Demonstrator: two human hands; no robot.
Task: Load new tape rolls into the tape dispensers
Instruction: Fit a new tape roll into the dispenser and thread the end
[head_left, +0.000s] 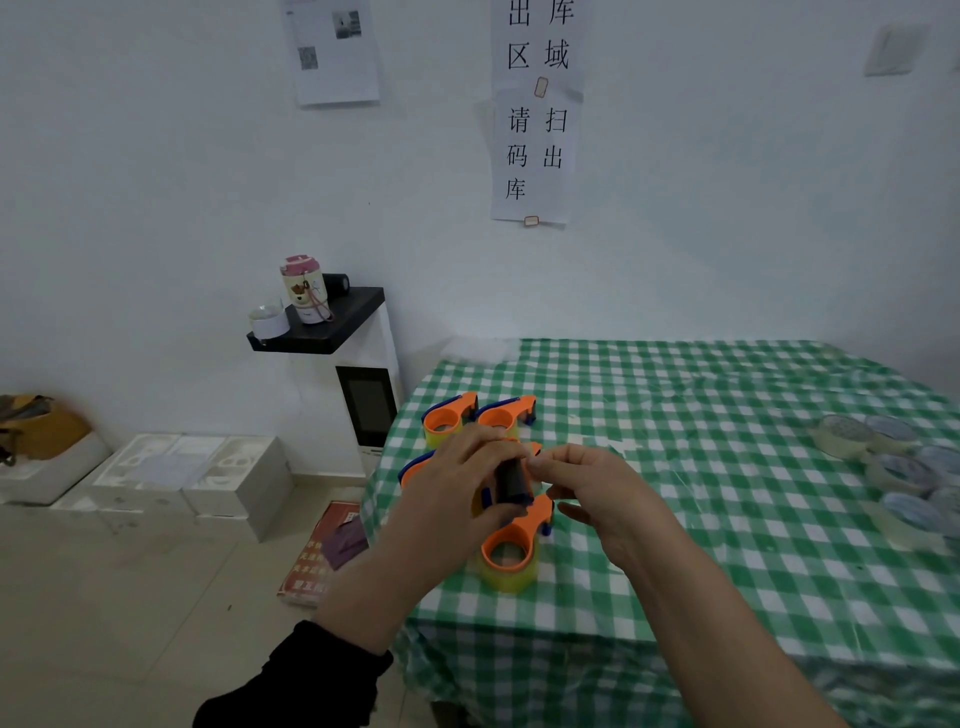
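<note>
The table (727, 519) under both hands wears a soft green-and-white checked cloth, creased and hanging over the near edge. Left of the left hand stands a tall white cabinet (387, 343) with a flat black top and a dark glossy screen. Lower left of it, blocky white foam boxes (208, 478) lie on the pale tiled floor. High above the hands, thin paper sheets (535, 150) with black characters hang on the wall.

Well right of the right hand lies a cluster of clear, glossy tape rolls (883, 462), round and flat on the cloth. Just below the hands sits a loaded dispenser (511, 551): an orange plastic ring and handle over a yellowish translucent roll. Beyond the hands lie 2 dispensers (449, 415), orange with blue trim, side by side. Another orange dispenser (415, 467) shows partly behind the left hand.

The left hand (457, 483), fingers curled, grips the held dispenser (514, 483), of which a dark rectangular block and a blue edge show. The right hand (587, 483) pinches thumb and forefinger at that block's upper edge, other fingers loosely bent; whether tape lies between the tips cannot be told.
</note>
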